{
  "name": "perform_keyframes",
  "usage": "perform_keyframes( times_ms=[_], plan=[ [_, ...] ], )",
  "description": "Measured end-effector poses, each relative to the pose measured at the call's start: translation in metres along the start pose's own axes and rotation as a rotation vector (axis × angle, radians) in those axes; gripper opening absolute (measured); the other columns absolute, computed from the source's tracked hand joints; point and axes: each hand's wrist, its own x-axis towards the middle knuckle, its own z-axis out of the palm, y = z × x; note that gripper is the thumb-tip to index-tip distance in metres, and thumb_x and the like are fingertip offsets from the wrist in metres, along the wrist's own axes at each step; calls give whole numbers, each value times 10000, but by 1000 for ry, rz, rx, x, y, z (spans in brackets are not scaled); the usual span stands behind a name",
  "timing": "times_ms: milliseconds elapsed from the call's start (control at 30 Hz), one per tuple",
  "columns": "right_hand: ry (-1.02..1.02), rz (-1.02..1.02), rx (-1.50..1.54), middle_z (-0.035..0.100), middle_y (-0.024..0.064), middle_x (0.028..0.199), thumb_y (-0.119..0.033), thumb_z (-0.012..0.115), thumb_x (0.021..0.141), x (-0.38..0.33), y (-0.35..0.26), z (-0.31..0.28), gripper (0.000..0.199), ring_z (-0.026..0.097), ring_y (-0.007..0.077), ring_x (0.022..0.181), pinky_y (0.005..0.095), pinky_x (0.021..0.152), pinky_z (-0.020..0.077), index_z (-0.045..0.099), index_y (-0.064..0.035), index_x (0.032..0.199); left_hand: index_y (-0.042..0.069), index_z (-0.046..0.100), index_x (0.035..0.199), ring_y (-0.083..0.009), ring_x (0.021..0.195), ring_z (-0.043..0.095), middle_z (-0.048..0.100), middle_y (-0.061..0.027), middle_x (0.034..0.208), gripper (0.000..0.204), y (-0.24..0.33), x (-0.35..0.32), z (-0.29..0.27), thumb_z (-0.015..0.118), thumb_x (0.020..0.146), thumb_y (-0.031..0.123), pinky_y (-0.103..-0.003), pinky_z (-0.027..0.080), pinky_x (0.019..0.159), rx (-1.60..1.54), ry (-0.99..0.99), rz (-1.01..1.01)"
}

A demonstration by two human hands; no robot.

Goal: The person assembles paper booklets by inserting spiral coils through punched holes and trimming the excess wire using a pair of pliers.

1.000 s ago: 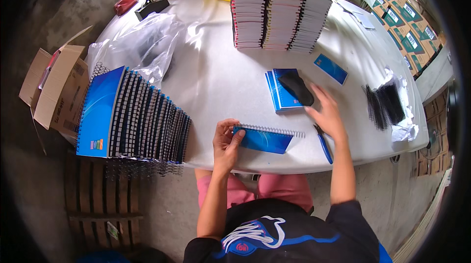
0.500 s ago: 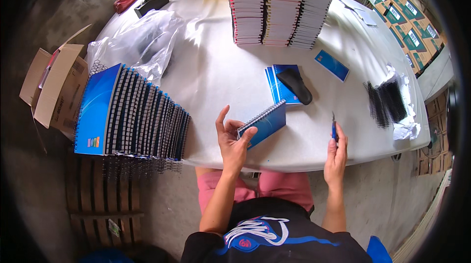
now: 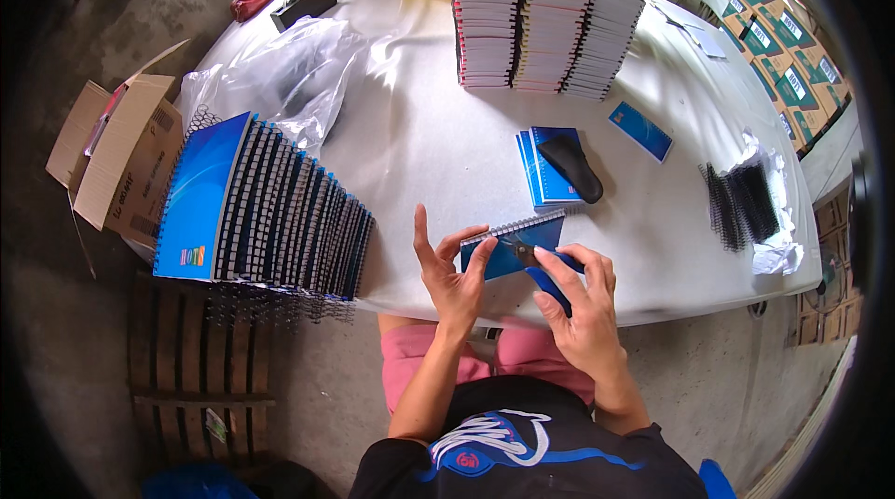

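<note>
My left hand [image 3: 454, 283] grips a small blue spiral notebook [image 3: 503, 264] by its left end, index finger raised off it. The notebook is tilted, its wire coil along the upper edge. Closed around blue-handled pliers [image 3: 550, 290], my right hand [image 3: 587, 317] holds their dark jaws against the notebook's face, just below the coil. Whether the jaws touch the wire cannot be made out. Just beyond lie a few small blue notebooks [image 3: 531, 173] with a black pouch [image 3: 571, 169] on top.
Blue spiral notebooks [image 3: 200, 205] stand in a row at left, beside a clear plastic bag [image 3: 280, 80] and open carton [image 3: 126, 164]. Tall notebook stacks [image 3: 550, 24] rise at the back. Right: a single blue notebook [image 3: 641, 132] and black coils [image 3: 743, 205] on the white-covered table [image 3: 410, 145].
My right hand has moved left and in with the pliers, bringing their jaws to the notebook. The left hand has turned the notebook to face me more. The view has shifted slightly.
</note>
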Motion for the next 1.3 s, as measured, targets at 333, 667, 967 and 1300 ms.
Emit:
perform_keyframes(
  times_ms=[333, 667, 967, 1300],
  plan=[
    [-22, -62, -152, 487, 118, 1151, -327, 589, 863, 8, -12, 2, 382, 430, 303, 1065, 439, 938, 300, 581, -196, 1222, 150, -28, 1474, -175, 852, 643, 644, -207, 1025, 943, 10, 2, 2, 619, 819, -57, -258, 516, 765, -120, -3, -84],
    [-118, -48, -84, 514, 130, 1117, -321, 573, 876, 14, -20, -7, 366, 484, 301, 1027, 445, 889, 356, 583, -172, 1210, 35, 20, 1461, -137, 845, 621, 664, -186, 1003, 878, 30, 0, 6, 525, 769, -161, -229, 528, 725, 85, -12, 75],
    [-274, 133, 560, 535, 162, 1071, -306, 474, 939, -2, -3, -5, 399, 554, 295, 994, 408, 853, 432, 491, -67, 1258, 9, 57, 1455, -107, 809, 581, 683, -148, 962, 889, 18, 0, 2, 604, 766, -114, -207, 492, 684, 335, 19, 349],
    [-81, 435, -555, 331, 142, 1392, -435, 455, 927, -30, 84, -5, 496, 292, 340, 1304, 623, 1013, 181, 423, -179, 1351, 157, 142, 1461, -63, 720, 518, 601, -88, 996, 893, 46, 12, -4, 716, 788, 34, -179, 451, 616, -374, 169, -109]
  ],
)
